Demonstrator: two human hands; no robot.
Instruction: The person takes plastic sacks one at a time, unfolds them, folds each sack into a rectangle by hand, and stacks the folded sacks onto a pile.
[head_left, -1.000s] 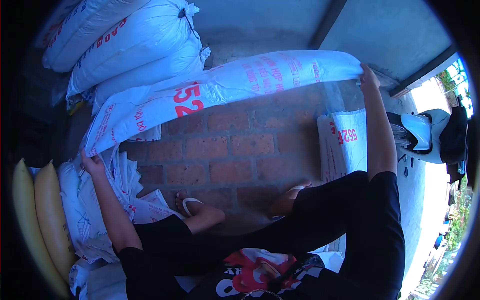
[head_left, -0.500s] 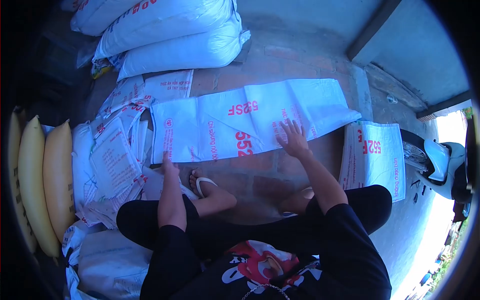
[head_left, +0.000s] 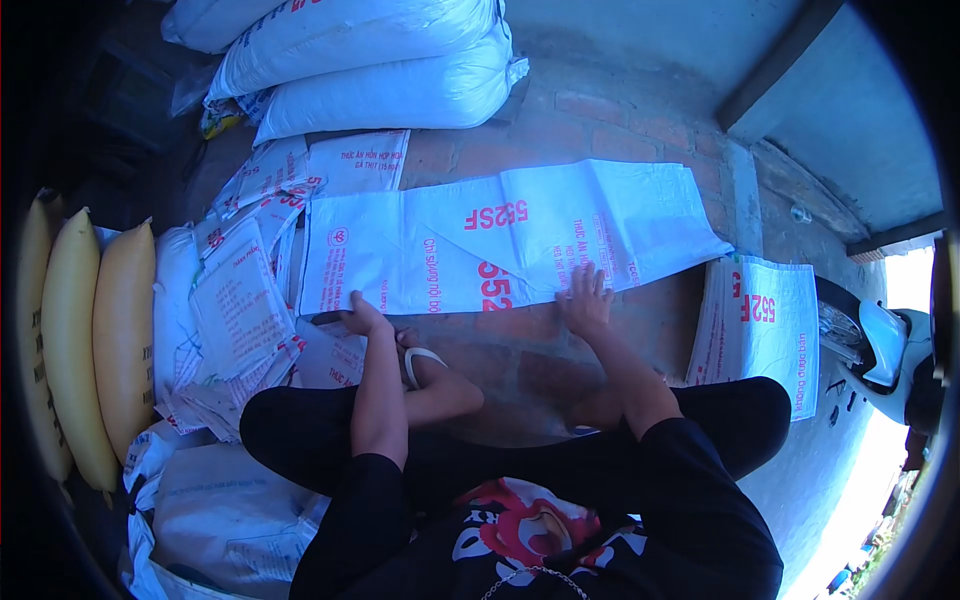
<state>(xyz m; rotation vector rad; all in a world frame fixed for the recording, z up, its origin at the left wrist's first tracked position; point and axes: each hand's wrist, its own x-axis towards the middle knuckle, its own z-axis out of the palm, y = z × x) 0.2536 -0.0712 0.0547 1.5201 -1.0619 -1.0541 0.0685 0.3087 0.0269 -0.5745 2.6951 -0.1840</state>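
A long white woven sack [head_left: 400, 260] with red print lies flat across the brick floor in front of me. At its near left corner is my left hand [head_left: 366, 314], thumb on top and fingers curled at the near edge, closed on the sack. A narrow dark strip shows beside those fingers; what it is I cannot make out. My right hand [head_left: 587, 302] rests open, fingers spread, on the sack's near edge right of the big red print.
Printed sacks [head_left: 240, 290] lie heaped at left, near upright yellow filled bags [head_left: 125, 340]. Full white sacks [head_left: 390, 90] are stacked at the back. On the right are a folded sack pile [head_left: 765, 330] and a parked motorbike [head_left: 880, 340].
My left hand has moved right and slightly away from me along the near edge. The right hand has shifted slightly nearer. The whole view has shifted a little.
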